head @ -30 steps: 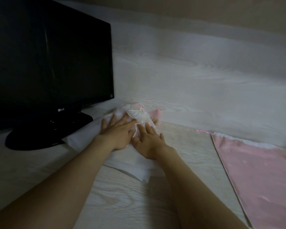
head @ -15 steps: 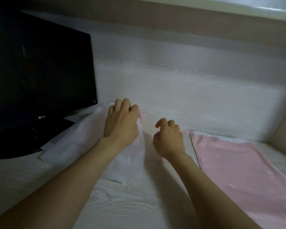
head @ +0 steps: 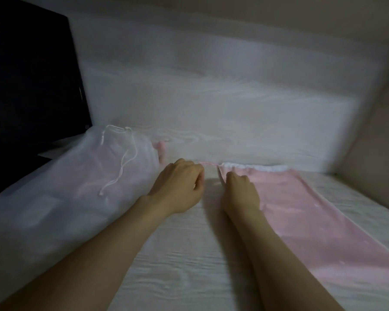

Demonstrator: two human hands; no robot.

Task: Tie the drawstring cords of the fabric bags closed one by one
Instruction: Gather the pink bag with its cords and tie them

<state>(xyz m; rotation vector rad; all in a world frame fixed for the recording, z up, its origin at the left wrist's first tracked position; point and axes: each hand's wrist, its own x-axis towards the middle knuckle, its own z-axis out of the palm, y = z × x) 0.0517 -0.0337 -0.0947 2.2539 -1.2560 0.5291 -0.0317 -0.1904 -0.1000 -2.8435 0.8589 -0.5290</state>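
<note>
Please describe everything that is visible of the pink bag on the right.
The pink bag is of smooth, slightly shiny cloth with faint pale spots. It lies flat on the pale wood-grain table, mouth toward the wall, its gathered white hem not drawn shut. A thin pink cord runs left from the mouth. The right hand lies on the top left corner, fingers curled, seemingly gripping the edge. The left hand is at the cord's end; whether it pinches it is unclear.
</note>
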